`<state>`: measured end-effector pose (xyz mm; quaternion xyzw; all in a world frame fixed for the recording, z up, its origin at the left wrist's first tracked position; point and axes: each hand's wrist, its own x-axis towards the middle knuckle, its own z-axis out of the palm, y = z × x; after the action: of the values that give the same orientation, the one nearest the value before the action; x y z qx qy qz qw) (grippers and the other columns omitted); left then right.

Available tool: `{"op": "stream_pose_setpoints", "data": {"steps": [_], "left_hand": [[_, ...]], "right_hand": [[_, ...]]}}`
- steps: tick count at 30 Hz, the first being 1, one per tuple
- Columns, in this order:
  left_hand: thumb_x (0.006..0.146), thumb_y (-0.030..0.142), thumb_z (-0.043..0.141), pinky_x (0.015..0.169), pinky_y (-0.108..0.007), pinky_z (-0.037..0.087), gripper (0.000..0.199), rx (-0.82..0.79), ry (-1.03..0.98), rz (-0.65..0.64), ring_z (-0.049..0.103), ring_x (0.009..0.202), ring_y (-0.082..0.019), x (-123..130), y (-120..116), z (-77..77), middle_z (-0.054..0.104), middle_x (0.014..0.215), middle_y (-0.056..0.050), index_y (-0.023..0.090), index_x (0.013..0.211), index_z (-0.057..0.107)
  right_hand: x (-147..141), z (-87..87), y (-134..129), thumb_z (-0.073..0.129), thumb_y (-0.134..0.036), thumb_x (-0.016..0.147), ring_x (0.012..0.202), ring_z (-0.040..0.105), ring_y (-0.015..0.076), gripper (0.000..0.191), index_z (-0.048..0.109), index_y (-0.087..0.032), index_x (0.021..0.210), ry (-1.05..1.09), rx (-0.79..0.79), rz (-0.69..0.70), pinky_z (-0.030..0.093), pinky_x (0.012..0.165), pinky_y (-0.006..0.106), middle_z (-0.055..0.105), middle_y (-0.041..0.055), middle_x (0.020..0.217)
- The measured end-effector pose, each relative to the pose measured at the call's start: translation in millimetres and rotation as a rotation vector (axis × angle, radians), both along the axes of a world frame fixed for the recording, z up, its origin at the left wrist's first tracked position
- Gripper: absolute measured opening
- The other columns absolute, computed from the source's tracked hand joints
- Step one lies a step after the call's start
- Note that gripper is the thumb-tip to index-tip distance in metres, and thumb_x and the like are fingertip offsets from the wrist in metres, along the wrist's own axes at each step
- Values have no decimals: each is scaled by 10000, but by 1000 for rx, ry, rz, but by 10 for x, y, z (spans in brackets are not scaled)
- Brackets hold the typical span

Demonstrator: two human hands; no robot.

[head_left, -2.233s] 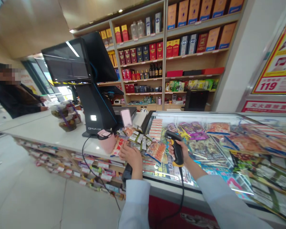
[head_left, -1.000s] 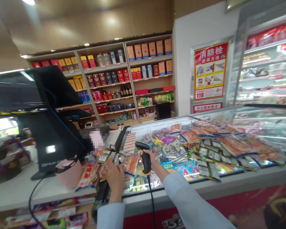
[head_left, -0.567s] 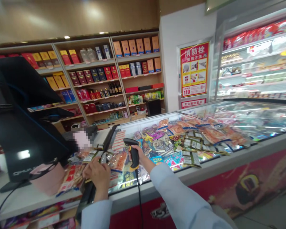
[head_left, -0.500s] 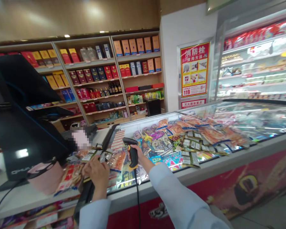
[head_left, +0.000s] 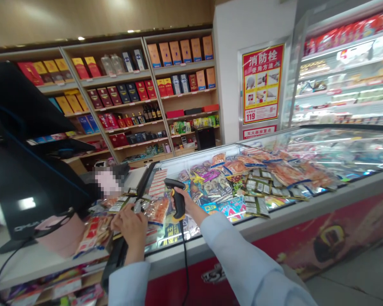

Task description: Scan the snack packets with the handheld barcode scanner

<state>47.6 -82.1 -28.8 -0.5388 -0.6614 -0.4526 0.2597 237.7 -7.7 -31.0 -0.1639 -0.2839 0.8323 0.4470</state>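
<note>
Upright orange-and-blue cartons (head_left: pixel 181 51) are lined up on a tall pale-wood shelving unit (head_left: pixel 191 103). A red-and-yellow rectangular poster (head_left: pixel 261 85) is displayed, silver-framed, against a white wall (head_left: pixel 231 34). A pink tapered container (head_left: pixel 64 238) is placed beside a black angular monitor stand (head_left: pixel 41 178).

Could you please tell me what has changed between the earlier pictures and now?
Since the first picture, the view swung right: the jars and another person left the frame, and the poster shows whole. The left hand shifted away from the pink container, toward the glass-topped case; its hold is unclear. The right hand still grips the scanner; packets on the case look much the same.
</note>
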Motion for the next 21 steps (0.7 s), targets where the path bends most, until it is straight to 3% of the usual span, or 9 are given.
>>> {"op": "stream_pose_setpoints", "data": {"steps": [4,8,11,13,15,17,21], "left_hand": [[778,221,393,981,-563,338,391,-34,-4,19,477,1122,-361,11,-15,28,565,1112,-206,69,1106,543],[811,284,380,1009,-643,267,516,-15,-59,37,399,1222,-433,-44,-10,-63,514,1213,-300,-41,1199,481],[846,377,365,988,-708,233,649,25,-81,37,342,1258,-502,-49,-31,-97,445,1261,-385,-135,1242,404],[855,421,397,984,-715,240,683,87,-38,-23,343,1263,-509,58,-70,-11,437,1269,-384,-125,1265,387],[853,429,461,1004,-683,269,666,165,84,-173,373,1264,-470,318,-117,163,462,1264,-341,-69,1289,387],[848,391,526,1012,-593,350,608,210,243,-416,441,1232,-385,742,-141,362,497,1241,-268,18,1309,389],[868,293,530,1001,-460,430,531,38,357,-788,475,1236,-277,1821,1,583,483,1295,-167,175,1354,352]], "right_hand": [[12,34,-25,564,-427,846,381,489,108,305,584,-151,720,17,-7,7,394,373,207,565,-2,482],[137,193,-98,551,-473,828,398,489,108,330,573,-160,725,97,3,-77,395,374,206,560,-1,501],[433,418,-187,539,-489,813,413,481,100,325,571,-173,747,217,61,-192,405,388,199,550,-17,523],[760,585,-261,547,-475,799,416,479,99,302,569,-177,753,214,142,-254,400,383,195,542,-26,521],[1175,710,-343,577,-458,780,427,491,105,281,573,-177,761,144,256,-295,411,393,199,547,-24,527],[1628,759,-429,605,-430,762,440,500,106,255,585,-177,786,37,352,-315,427,410,206,580,-11,568],[2418,641,-604,640,-427,720,461,520,131,259,592,-188,807,-131,412,-391,437,419,229,583,-1,571]]}}
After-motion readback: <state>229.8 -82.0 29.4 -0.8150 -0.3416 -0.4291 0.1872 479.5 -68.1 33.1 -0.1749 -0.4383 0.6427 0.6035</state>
